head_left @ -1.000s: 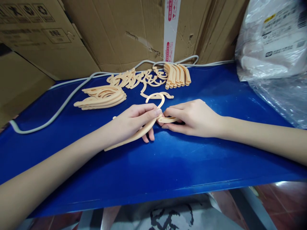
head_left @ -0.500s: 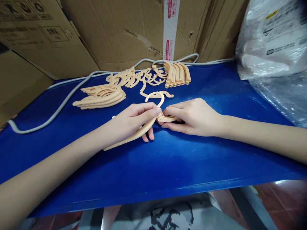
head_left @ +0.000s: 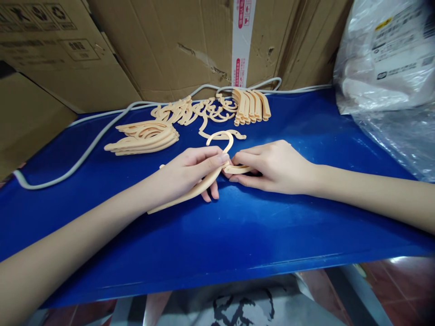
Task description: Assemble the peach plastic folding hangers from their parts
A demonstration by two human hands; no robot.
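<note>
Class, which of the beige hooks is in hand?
The curved hook by the thumb of the left hand, rising from the hanger; the other hooks lie behind it on the blue table.

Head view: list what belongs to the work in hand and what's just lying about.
Work in hand:
hooked beige piece, in left hand
curved piece, in right hand
likely the beige stack, jumbled pieces and curved row

Lying about:
grey cable
cardboard boxes
plastic-wrapped package

A blue table (head_left: pixel 272 231) bears beige hanger parts (head_left: pixel 185 111)
</note>
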